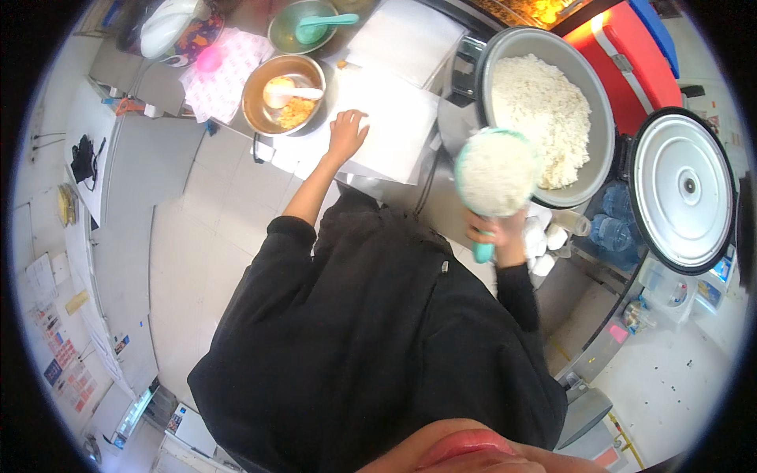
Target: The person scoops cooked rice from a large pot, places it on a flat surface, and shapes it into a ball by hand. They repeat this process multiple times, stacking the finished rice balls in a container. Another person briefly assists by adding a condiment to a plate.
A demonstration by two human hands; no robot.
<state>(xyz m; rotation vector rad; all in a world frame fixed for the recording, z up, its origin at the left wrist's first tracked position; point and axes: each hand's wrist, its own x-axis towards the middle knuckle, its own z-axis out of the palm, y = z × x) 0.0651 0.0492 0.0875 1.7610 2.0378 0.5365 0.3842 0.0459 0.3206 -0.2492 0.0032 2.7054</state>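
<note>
My right hand grips the teal handle of a round scoop. White cooked rice heaps up in that scoop, slightly blurred, just beside the near rim of a large rice cooker. More cooked rice fills part of the cooker's pot. Palm down, my left hand rests on white paper sheets spread over the counter, holding nothing. Left of it stands a steel bowl with yellow crumbly food and a pale scoop inside.
Behind is another steel bowl with a teal scoop. A paper stack lies at the back. The cooker's lid hangs open at right, near a red cooler box. Crumpled white items and water bottles sit below.
</note>
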